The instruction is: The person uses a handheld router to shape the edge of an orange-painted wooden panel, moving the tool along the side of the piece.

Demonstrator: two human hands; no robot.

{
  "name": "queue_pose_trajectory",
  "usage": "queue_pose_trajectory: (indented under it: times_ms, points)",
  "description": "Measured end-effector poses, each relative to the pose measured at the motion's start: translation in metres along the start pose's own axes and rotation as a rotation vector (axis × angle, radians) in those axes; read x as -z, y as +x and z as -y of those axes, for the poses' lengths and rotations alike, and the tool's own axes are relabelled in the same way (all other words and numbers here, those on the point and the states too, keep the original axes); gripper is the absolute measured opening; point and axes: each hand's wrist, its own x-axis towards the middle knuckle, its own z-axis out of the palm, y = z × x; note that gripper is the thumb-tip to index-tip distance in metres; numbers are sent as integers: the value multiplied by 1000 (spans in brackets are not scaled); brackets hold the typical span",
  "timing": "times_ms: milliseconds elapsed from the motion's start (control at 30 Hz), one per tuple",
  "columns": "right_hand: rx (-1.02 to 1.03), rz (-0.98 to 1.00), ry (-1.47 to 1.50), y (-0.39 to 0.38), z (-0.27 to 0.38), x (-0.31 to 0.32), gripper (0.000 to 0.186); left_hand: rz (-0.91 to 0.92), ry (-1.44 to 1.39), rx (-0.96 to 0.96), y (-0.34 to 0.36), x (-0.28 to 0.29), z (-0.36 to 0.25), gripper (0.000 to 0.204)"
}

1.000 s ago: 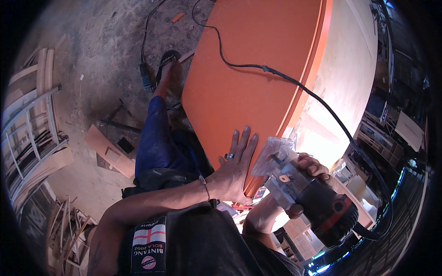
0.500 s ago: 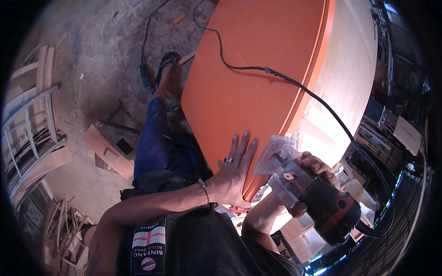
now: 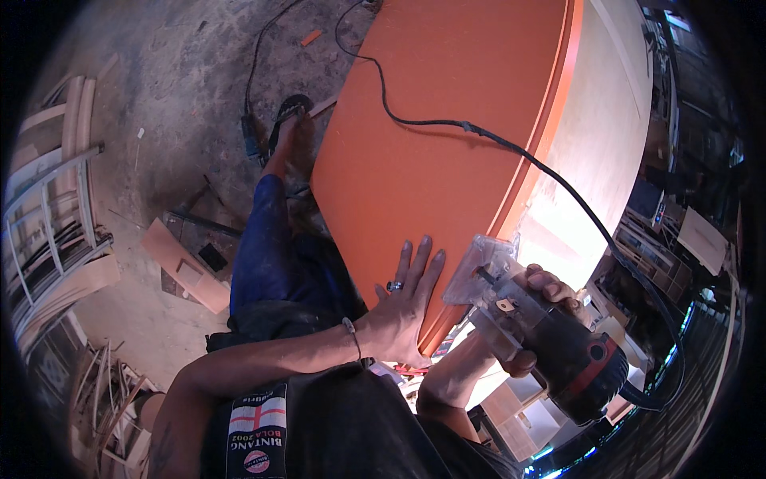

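My left hand (image 3: pixel 403 311) lies flat on the orange panel (image 3: pixel 447 184), fingers spread near its right edge; a ring and a bracelet are on it. In my right hand (image 3: pixel 550 291) is a trim router (image 3: pixel 570 359) with a dark body and a red band, tilted on its side. Its clear plastic base (image 3: pixel 472 271) is against the panel's edge, just right of my left fingertips. My right fingers wrap around the router's clear housing. The cutter's contact with the edge is too small to make out. A black power cord (image 3: pixel 574 191) runs from the router across the panel.
Below the panel's edge is a pale board surface (image 3: pixel 602 144), brightly lit. On the concrete floor at left lie a wood offcut (image 3: pixel 187 267) and another cord (image 3: pixel 251 88). Stacked timber and a metal frame (image 3: pixel 52 191) stand farther left. Scrap wood (image 3: pixel 112 415) sits at lower left.
The router has shifted very slightly downward along the panel's edge in the picture. My left hand stays flat in nearly the same place, and the view has moved a little.
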Motion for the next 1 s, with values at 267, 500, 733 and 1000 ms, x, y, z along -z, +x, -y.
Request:
queue_pose_trajectory:
  times_ms: [267,500,733,1000]
  points:
    - [2,-10,3,-2,-4,1,50,21,-35,6,1,3,-1,151]
    - [-2,-16,10,0,-5,0,43,14,2,-1,-1,5,-2,150]
    - [-19,-3,23,7,-9,6,37,13,30,-28,-1,4,1,152]
    - [-59,14,46,14,-10,13,34,18,1,-7,1,4,0,156]
